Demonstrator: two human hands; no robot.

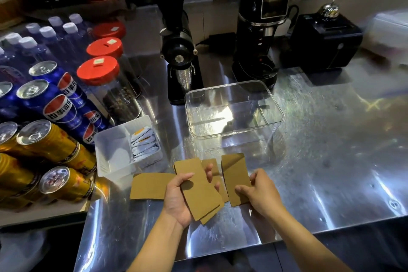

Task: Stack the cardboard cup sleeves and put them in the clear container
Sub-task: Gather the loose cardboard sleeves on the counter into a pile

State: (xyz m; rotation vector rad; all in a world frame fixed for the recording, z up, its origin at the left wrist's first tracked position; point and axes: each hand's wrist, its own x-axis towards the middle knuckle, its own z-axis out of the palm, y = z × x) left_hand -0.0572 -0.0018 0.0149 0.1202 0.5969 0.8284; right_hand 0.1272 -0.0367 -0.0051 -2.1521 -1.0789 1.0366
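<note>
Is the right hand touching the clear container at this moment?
Apart. The head view shows the right hand gripping a cardboard sleeve near the counter's front edge, with bare steel visible between it and the clear container.

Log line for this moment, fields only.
phase: stacking | left hand: holds sleeve stack | right hand: holds one sleeve | loose sleeve: on counter | container: empty

Flat brown cardboard cup sleeves [199, 192]: small fanned stack in left hand [176, 199], one tilted in right hand [258, 194], one lying flat on steel counter [331, 161] at left; clear container [273, 108] open, upright, empty, just behind them.
</note>
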